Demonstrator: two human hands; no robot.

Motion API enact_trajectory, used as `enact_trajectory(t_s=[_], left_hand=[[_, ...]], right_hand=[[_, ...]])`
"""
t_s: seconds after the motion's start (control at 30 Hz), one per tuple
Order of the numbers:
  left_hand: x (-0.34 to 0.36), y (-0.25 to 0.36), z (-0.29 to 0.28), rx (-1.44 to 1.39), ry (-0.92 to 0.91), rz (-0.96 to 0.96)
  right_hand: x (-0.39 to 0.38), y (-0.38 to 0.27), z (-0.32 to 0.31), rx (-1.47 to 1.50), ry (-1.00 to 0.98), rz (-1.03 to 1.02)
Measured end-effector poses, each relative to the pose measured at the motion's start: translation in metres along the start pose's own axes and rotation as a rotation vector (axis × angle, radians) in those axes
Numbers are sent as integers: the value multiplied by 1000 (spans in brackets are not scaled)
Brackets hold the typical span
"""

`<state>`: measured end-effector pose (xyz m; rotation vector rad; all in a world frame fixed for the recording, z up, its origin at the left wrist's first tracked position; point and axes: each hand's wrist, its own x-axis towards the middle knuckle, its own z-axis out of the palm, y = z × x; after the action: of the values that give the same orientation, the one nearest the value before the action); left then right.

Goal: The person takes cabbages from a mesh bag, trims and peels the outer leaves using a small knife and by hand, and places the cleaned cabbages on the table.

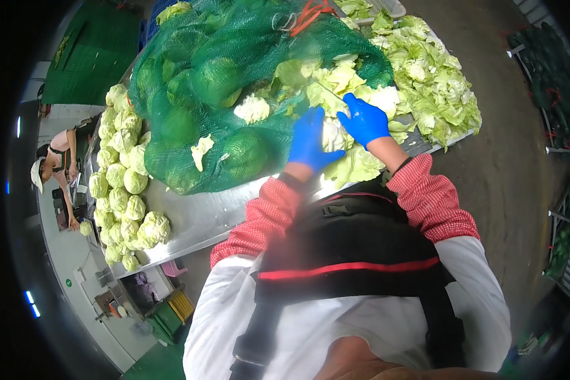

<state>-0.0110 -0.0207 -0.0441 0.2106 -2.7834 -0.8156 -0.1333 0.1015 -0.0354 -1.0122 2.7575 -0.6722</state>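
Both my hands wear blue gloves and red checked sleeves. My left hand [309, 140] and my right hand [363, 120] close around a pale cabbage head [333, 135] on the steel table [199, 215], among loose outer leaves [356, 166]. A big green net sack [215, 88] full of cabbages lies just left of my hands, its red tie [307, 16] at the top. A few torn leaf pieces rest on the net.
Trimmed cabbage heads [121, 183] are piled along the table's left end. A heap of cut-off leaves [430, 82] covers the right end. Another person [57, 168] works at the far left. Coloured crates [171, 310] sit on the floor below.
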Motion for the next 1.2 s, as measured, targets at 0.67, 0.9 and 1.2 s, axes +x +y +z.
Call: enact_trajectory(t_s=[0.67, 0.9, 1.2], left_hand=[[-31, -12, -68, -1440, 255, -353], [-15, 5, -81, -573, 234, 9], [-19, 7, -66, -629, 257, -198]], right_hand=[[3, -1, -13, 132, -103, 9], [5, -12, -31, 1179, -595, 86], [-19, -41, -66, 791, -496, 147]])
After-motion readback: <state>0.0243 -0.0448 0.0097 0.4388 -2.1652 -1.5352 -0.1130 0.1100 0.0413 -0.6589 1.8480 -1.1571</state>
